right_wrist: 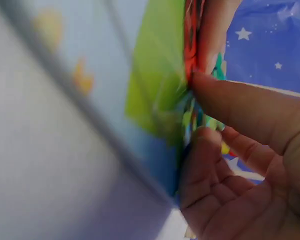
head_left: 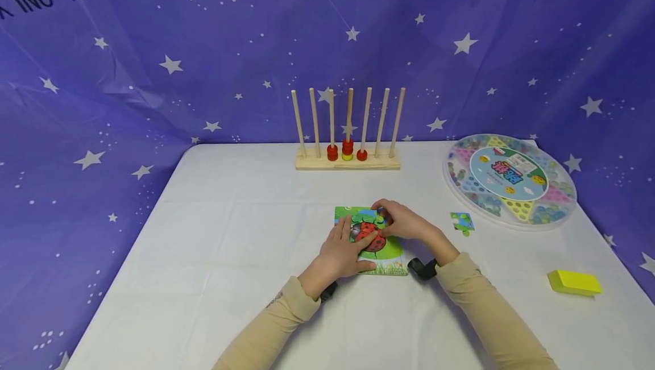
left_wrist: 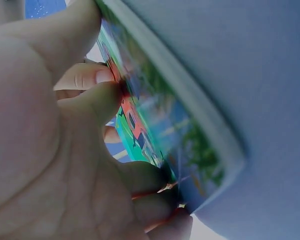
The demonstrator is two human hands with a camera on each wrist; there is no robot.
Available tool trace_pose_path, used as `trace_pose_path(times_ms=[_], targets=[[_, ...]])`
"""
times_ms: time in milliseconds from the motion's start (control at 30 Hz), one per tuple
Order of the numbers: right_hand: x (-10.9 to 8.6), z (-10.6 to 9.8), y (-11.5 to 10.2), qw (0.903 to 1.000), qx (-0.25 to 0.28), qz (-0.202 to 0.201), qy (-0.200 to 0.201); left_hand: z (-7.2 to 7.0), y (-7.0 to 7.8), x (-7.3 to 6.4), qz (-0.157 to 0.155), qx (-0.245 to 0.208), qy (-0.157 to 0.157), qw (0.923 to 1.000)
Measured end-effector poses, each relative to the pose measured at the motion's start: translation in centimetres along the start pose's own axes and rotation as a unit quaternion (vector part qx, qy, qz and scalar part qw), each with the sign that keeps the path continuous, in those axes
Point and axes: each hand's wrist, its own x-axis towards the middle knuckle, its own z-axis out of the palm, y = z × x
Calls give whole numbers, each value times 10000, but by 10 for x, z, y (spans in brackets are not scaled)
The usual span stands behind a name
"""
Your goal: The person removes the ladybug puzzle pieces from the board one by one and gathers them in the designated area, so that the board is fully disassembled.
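Observation:
A ladybug jigsaw puzzle point(head_left: 394, 249) with a green and blue picture lies on the white table. My left hand point(head_left: 340, 253) rests on its left and lower part with the fingers spread, pressing the ladybug area. At the upper right of the puzzle, my right hand point(head_left: 406, 223) has thumb and fingers bent around a puzzle piece point(right_wrist: 195, 117), which the fingers largely hide. In the right wrist view the thumb point(right_wrist: 240, 102) touches near the red ladybug. One loose puzzle piece point(head_left: 463, 221), green and blue, lies to the right of the hands.
A wooden peg rack point(head_left: 348, 163) with red and yellow beads stands at the back. A round marble game board point(head_left: 509, 179) lies at the back right. Near the right edge is a yellow block point(head_left: 574, 283). Purple star-patterned cloth point(head_left: 230, 74) hangs behind the table point(head_left: 230, 233).

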Motion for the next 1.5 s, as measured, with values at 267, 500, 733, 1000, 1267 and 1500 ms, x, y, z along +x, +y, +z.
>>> trace_pose_path(times_ms=[267,500,733,1000,1267,1500], targets=[[7,-5,10,9999,85,-71,11,1,-1,0,-8,-69,21,10000],[6,-5,10,9995,-69,-174,253,0,-1,0,13,-65,-17,10000],[-3,-13,16,9973,267,-239,638,4,2,2,39,-46,-61,10000],[-31,-51,28,9899,684,-277,1207,2,-1,3,73,-83,31,9999],[-57,-70,49,9934,299,214,1087,-1,-7,-1,33,-273,92,9996],[-73,-66,69,9937,-372,507,926,13,-12,6,194,-408,205,9988]])
